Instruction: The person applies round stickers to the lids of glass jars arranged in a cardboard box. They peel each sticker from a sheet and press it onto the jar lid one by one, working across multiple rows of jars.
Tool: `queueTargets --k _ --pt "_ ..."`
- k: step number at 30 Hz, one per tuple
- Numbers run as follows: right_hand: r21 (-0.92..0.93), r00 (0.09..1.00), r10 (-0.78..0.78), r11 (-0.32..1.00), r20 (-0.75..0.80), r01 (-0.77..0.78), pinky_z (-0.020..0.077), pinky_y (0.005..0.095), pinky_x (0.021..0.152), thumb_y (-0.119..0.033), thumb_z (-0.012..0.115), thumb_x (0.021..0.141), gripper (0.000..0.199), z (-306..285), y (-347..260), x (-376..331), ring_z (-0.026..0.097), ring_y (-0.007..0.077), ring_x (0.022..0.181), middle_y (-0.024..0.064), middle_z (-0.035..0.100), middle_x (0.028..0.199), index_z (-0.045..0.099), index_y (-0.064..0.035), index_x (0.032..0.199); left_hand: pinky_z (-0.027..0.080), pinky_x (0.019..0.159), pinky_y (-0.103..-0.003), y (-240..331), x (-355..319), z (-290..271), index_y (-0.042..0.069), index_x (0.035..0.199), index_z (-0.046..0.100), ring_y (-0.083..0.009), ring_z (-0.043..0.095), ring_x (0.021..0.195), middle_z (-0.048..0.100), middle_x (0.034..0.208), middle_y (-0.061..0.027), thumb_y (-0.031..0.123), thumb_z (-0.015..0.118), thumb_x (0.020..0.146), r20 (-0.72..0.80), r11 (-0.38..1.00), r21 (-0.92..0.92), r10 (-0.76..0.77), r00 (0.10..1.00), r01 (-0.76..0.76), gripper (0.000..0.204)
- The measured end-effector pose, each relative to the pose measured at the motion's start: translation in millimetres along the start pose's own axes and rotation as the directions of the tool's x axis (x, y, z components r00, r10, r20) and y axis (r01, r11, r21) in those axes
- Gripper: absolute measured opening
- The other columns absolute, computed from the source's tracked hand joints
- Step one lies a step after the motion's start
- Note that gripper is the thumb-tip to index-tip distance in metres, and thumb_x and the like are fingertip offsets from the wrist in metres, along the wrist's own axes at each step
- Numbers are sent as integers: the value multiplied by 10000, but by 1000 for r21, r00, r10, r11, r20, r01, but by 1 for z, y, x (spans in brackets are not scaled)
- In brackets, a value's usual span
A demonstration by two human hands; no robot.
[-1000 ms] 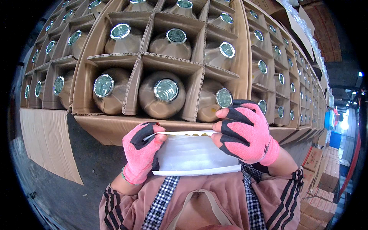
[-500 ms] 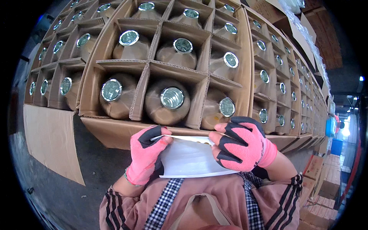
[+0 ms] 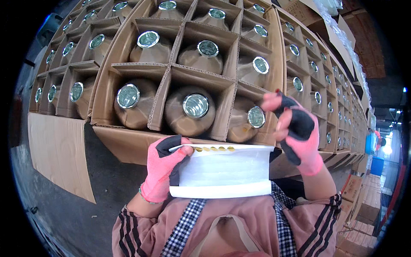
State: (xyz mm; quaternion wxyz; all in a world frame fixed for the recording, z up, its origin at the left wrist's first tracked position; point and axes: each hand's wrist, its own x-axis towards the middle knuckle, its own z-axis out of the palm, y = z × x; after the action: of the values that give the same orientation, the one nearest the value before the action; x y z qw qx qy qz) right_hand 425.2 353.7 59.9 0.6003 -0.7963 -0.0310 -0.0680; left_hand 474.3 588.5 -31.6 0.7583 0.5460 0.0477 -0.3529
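My left hand [image 3: 168, 167], in a pink and black fingerless glove, pinches the upper left corner of a white sheet [image 3: 227, 167]. Along the sheet's top edge runs a row of several round gold stickers [image 3: 214, 149]; its lower edge curls up against my chest. My right hand [image 3: 295, 128], gloved alike, is raised off the sheet beside the right front glass jar [image 3: 244, 124]. Its bent fingers are blurred, and whether they hold something small does not show. That jar bears a small gold spot low on its side. Beside it stands the middle front jar [image 3: 190, 111].
The jars stand in a carton with cardboard dividers [image 3: 201, 78]. More cartons of jars adjoin it left and right. An open carton flap [image 3: 60, 154] hangs at the left over the grey floor [image 3: 115, 188]. Stacked boxes [image 3: 361, 205] stand at the lower right.
My right hand has let go of the sheet and risen up and to the right, toward the right front jar. The sheet's gold stickers now show. My left hand keeps its hold.
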Motion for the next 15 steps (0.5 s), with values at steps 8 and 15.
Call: queueTargets --k 8,15 --pt "-808 999 26 589 26 5 290 388 935 -137 665 606 163 -60 94 68 344 325 1126 103 391 1227 596 -70 737 380 633 -180 3 -4 9 -10 795 583 -51 476 681 549 726 8 88 645 682 58 997 64 37 998 -40 162" --pt "-978 964 181 118 193 174 275 447 937 -160 630 611 120 -47 121 98 280 355 1164 107 359 1245 592 -91 701 386 624 -183 3 -5 7 -12 790 584 -52 481 673 548 720 8 79 646 679 43 992 112 53 998 -57 156"
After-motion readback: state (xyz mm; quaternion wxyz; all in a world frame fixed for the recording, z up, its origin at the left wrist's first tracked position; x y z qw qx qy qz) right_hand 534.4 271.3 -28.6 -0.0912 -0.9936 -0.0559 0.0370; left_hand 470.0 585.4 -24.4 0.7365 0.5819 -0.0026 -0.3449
